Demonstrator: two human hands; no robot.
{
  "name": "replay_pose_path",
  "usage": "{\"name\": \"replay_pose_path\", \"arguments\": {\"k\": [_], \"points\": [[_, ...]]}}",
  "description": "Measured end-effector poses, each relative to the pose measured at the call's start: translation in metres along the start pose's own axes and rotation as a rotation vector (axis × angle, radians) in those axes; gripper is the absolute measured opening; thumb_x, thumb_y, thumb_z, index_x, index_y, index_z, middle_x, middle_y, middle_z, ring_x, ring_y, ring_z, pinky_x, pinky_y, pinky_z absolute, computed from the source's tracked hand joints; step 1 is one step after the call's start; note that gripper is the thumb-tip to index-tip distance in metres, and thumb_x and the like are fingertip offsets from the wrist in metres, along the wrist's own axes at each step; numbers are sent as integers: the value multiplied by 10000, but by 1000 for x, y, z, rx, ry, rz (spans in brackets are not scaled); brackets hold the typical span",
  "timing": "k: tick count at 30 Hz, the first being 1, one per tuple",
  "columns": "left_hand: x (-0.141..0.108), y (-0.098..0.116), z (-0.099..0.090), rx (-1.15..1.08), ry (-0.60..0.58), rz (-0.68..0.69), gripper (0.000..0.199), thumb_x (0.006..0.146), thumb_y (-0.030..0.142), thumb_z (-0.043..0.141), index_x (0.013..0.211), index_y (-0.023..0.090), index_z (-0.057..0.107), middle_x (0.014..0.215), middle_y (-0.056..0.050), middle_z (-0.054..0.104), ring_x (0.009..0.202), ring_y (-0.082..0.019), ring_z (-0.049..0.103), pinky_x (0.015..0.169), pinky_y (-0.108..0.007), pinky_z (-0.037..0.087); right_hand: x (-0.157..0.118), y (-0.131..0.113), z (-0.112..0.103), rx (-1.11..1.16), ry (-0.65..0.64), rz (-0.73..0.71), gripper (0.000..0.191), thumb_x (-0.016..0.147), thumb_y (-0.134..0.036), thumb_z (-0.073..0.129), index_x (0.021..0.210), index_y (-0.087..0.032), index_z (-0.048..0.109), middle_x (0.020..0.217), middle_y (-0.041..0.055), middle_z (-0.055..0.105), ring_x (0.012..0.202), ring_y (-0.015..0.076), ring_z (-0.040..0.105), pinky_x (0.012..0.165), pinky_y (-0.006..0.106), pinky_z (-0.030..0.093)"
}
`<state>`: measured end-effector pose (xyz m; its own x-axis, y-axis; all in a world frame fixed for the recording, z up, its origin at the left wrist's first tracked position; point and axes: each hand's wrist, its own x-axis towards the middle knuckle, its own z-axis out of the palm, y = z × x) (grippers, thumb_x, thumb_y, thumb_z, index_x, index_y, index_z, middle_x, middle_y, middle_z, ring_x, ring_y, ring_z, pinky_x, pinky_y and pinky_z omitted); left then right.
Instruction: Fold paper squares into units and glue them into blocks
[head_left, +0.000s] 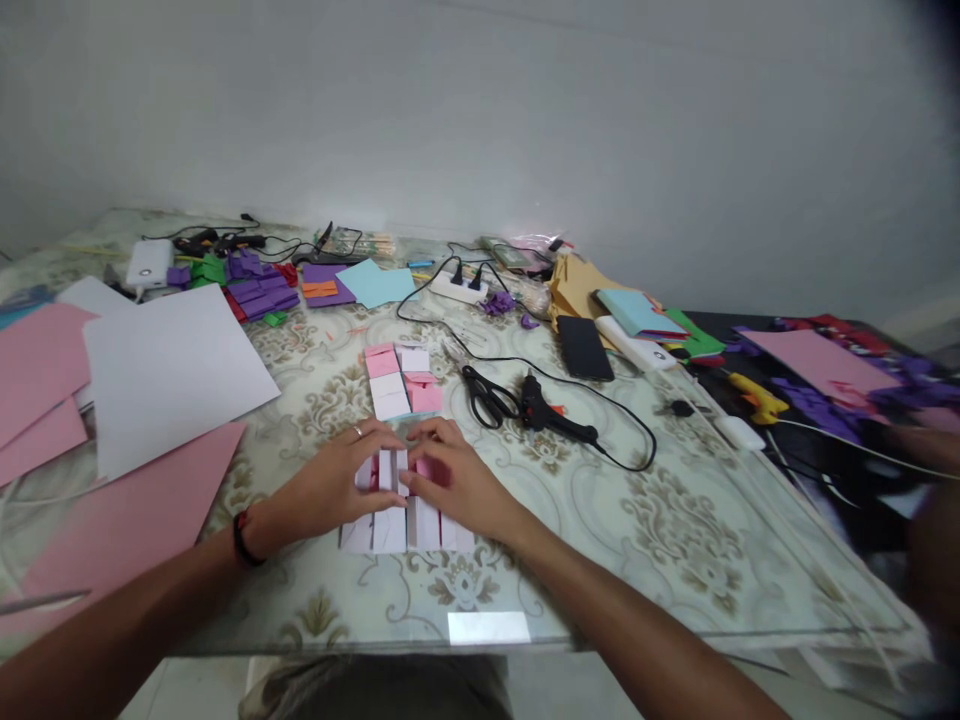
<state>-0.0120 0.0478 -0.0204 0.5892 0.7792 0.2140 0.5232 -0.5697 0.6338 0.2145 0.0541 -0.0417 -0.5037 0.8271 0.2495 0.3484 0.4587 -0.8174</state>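
Observation:
A row of white and pink folded paper pieces lies on the patterned table in front of me. My left hand grips the row from the left, its thumb and forefinger around a folded piece. From the right, my right hand holds the folded paper, fingertips close to the left ones; they hide part of the upper row. Just beyond my fingers sits a pink-and-white checkered block of folded paper. Black scissors and a black glue gun rest to its right.
White sheets and pink sheets spread over the left side. Purple folded pieces pile at the back. A power strip, its cable, and a black phone lie behind. At far right, a person's blurred arm reaches near a yellow glue gun.

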Motion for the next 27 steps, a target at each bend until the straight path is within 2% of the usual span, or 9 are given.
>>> {"name": "replay_pose_path", "arguments": {"k": [4,7,9,12,17,24,27], "points": [[2,1,-6,-31,-102,27,408,832,289,825,1184,230,628,1212,-83,659,1168,-273,624,1001,-416,526,0,2,5,27,-13,34,91,881,-184,735,814,-217,684,1182,78,625,1175,255,568,1070,470,436],[1,1,-12,-36,-149,57,233,910,235,725,1127,222,642,1187,-85,645,1137,-251,618,980,-394,527,1,1,6,20,-25,42,130,871,-158,727,761,-210,684,1168,78,634,1159,256,573,1067,482,422],[0,1,-14,-23,-151,78,157,931,152,631,1074,214,653,1183,-93,633,1134,-246,611,982,-390,528,1,-1,6,20,-32,44,145,867,-145,721,745,-210,681,1168,78,639,1160,255,575,1066,482,422],[0,2,-14,-1,-147,135,213,911,88,563,1024,222,685,1210,-103,623,1175,-258,597,1010,-400,522,1,-3,5,31,-35,41,151,843,-108,719,741,-213,681,1171,73,642,1162,250,579,1063,472,430],[0,6,-11,-3,-133,159,251,886,50,539,997,222,685,1203,-105,625,1167,-254,604,994,-390,530,2,-1,4,40,-40,38,164,821,-83,719,729,-210,670,1161,68,644,1147,245,588,1044,453,439],[2,10,-12,-16,-118,166,193,901,73,499,891,197,646,1126,-112,617,1087,-238,620,903,-353,528,2,-1,3,74,-48,59,182,802,-63,698,707,-204,633,1148,69,631,1135,236,602,1042,438,436],[1,11,-14,-19,-119,158,159,866,70,516,848,195,613,1108,-105,609,1039,-226,620,884,-344,522,2,-1,1,75,-44,78,194,767,-40,676,703,-209,606,1141,68,629,1126,235,596,1030,426,443]]}}
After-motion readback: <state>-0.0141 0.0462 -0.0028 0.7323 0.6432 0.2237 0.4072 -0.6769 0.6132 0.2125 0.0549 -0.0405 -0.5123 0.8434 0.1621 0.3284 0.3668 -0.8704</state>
